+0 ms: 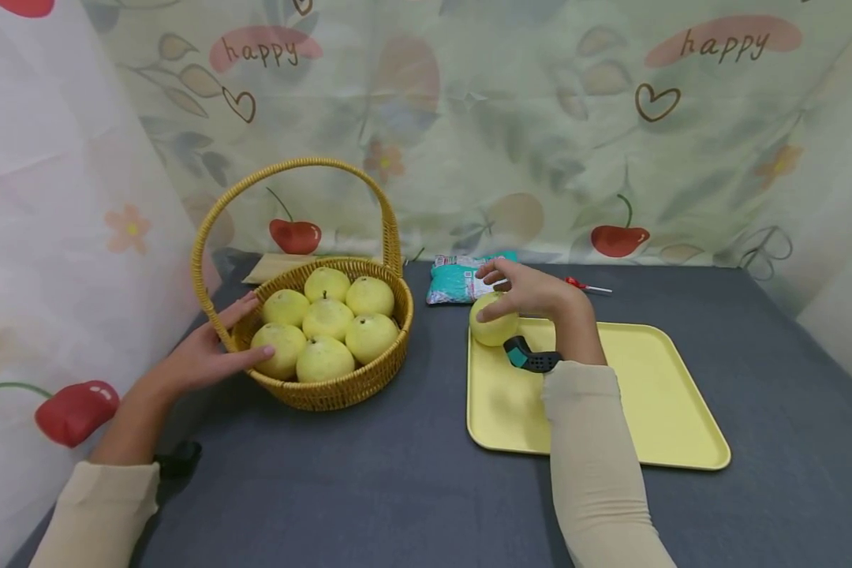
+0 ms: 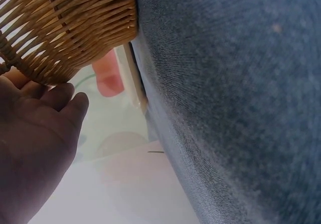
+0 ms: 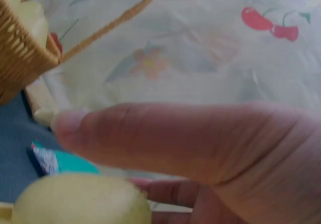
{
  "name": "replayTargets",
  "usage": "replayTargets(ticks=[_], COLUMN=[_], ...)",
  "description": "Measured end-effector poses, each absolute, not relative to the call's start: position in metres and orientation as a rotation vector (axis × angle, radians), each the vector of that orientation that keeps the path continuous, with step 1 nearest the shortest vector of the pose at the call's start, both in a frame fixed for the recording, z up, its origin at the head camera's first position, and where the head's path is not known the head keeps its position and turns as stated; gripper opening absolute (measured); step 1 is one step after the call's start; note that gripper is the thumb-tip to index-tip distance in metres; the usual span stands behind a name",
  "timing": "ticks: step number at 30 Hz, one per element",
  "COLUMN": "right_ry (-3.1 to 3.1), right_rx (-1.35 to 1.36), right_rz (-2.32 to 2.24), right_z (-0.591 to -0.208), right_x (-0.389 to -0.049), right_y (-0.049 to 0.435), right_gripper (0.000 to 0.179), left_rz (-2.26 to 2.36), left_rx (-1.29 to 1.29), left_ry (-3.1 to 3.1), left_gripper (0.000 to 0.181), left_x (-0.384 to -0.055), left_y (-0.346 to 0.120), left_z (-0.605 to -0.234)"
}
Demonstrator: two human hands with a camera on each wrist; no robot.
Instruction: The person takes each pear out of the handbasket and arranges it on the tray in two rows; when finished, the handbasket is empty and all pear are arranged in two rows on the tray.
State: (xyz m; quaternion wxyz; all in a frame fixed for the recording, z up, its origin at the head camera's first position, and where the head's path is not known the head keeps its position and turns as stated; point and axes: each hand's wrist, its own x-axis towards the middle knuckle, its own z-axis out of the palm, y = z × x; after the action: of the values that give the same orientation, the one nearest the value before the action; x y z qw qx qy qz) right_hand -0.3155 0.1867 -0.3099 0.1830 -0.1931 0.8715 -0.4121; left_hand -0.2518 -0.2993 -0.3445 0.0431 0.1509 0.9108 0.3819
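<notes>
A wicker basket [image 1: 341, 398] with a tall hoop handle holds several yellow pears [image 1: 327, 319]. My left hand [image 1: 202, 355] rests against the basket's left rim, its thumb reaching over the edge by the pears and its fingers fairly straight along the outer side. In the left wrist view, the fingertips [image 2: 75, 106] meet the woven wall. Another pear [image 1: 492, 327] sits on the far left corner of a yellow tray [image 1: 653, 394]. Over this pear is my right hand [image 1: 532, 292], fingers loosely bent. The right wrist view shows the thumb raised above the pear [image 3: 83, 201], with a gap between them.
A teal and white packet [image 1: 454, 282] lies behind the tray, and red-handled scissors [image 1: 588, 286] lie to its right. Behind the basket is a flat beige item [image 1: 273, 268]. A printed curtain [image 1: 468, 118] closes off the back of the dark cloth-covered table [image 1: 369, 489].
</notes>
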Motion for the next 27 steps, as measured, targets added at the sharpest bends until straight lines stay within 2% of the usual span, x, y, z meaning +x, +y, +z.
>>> replayTargets(ticks=[6, 16, 27], right_ry=[2.448, 2.567, 2.655], right_rx=[-0.680, -0.845, -0.993], right_rz=[-1.283, -1.181, -0.938], right_z=[-0.299, -0.297, -0.300], right_x=[-0.312, -0.309, -0.301], right_y=[0.171, 0.135, 0.080], right_gripper=[0.066, 0.055, 0.055], left_rz=[1.177, 1.178, 1.161], left_rx=[0.473, 0.462, 0.458], left_ry=[2.785, 2.790, 2.778], left_gripper=[0.094, 0.094, 0.095], left_x=[-0.253, -0.254, -0.252], left_y=[-0.299, -0.300, -0.299], left_z=[-0.345, -0.346, -0.343])
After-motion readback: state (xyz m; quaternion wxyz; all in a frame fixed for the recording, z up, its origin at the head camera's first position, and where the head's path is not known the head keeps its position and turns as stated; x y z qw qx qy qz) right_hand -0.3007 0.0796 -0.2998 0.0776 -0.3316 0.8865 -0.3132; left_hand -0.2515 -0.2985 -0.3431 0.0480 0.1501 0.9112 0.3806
